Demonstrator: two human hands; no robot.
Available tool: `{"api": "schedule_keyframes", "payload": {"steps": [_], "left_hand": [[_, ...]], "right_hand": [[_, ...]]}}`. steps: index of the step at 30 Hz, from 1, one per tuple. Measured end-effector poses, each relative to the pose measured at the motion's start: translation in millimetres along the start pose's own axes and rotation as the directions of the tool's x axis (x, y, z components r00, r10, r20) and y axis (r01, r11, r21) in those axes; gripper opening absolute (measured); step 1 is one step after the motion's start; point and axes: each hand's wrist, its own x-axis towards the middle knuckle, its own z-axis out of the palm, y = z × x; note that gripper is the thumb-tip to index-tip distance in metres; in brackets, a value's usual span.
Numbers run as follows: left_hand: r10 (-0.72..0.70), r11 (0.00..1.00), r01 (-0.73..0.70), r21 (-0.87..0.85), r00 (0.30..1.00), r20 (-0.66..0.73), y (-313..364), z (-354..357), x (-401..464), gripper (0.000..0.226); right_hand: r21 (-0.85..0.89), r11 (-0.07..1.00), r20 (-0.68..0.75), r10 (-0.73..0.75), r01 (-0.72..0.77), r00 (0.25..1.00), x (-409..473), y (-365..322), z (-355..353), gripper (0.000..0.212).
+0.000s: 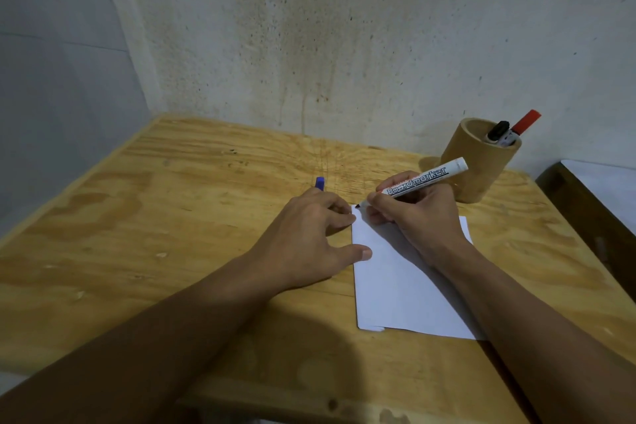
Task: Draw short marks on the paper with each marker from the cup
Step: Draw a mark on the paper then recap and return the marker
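A white sheet of paper (402, 289) lies on the wooden table. My right hand (413, 213) grips a white uncapped board marker (425, 179), and its tip touches the paper's far left corner. My left hand (309, 234) rests on the table at the paper's left edge, thumb on the sheet, fingers closed around a blue cap (320, 183) that sticks out above them. A brown cardboard cup (478, 165) stands at the back right. It holds a black-capped marker (499, 131) and a red-capped marker (526, 120).
The plywood table (172, 217) sits in a corner between two stained walls. A dark wooden piece of furniture (592, 210) stands just past the table's right edge.
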Motion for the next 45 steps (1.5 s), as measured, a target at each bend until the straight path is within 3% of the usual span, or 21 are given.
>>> {"api": "schedule_keyframes", "payload": {"steps": [25, 28, 32, 34, 36, 38, 40, 42, 43, 45], "left_hand": [[-0.030, 1.000, 0.029, 0.003, 1.000, 0.009, 1.7, -1.1, -2.0, 0.058], [-0.062, 0.996, 0.058, -0.067, 0.996, -0.065, 0.8, -0.2, -0.8, 0.053], [-0.155, 0.984, 0.113, -0.141, 0.927, -0.342, -11.0, -5.8, 17.7, 0.046], [-0.218, 0.974, 0.192, -0.117, 0.934, -0.284, -20.3, -7.2, 29.0, 0.049], [-0.259, 0.965, 0.242, -0.101, 0.942, -0.212, -26.0, -7.1, 36.6, 0.036], [-0.297, 0.947, 0.255, -0.196, 0.927, -0.228, -25.8, -7.5, 41.5, 0.021], [-0.395, 0.825, 0.258, -0.503, 0.900, -0.186, -21.6, -7.1, 44.3, 0.015], [-0.467, 0.548, 0.249, -0.799, 0.883, -0.044, -14.4, -8.5, 44.2, 0.014], [-0.468, 0.447, 0.239, -0.862, 0.884, 0.002, -12.5, -8.6, 44.0, 0.014], [-0.447, 0.364, 0.225, -0.904, 0.894, 0.042, -12.3, -7.4, 44.0, 0.013]], "right_hand": [[-0.069, 0.997, 0.055, -0.027, 0.031, 0.998, -2.7, -1.5, -0.4, 0.008], [0.007, 0.999, 0.002, -0.042, 0.042, 0.999, -3.5, -2.4, -0.7, 0.009], [0.161, 0.986, -0.100, -0.030, 0.046, 0.995, -4.5, -5.5, -2.3, 0.013], [0.180, 0.981, -0.131, -0.051, 0.075, 0.990, -5.5, -6.0, -2.9, 0.016], [0.205, 0.976, -0.141, -0.050, 0.079, 0.989, -6.2, -6.8, -3.6, 0.014], [0.283, 0.958, -0.120, -0.013, 0.047, 0.993, -5.7, -9.7, -4.9, 0.012], [0.415, 0.910, -0.073, 0.055, -0.020, 0.996, -5.2, -14.3, -5.8, 0.009], [0.482, 0.874, -0.057, 0.102, -0.062, 0.993, -4.8, -17.2, -6.3, 0.009], [0.487, 0.871, -0.065, 0.112, -0.066, 0.992, -4.9, -18.1, -6.3, 0.009], [0.468, 0.882, -0.082, 0.102, -0.052, 0.991, -4.7, -18.4, -6.2, 0.010]]}}
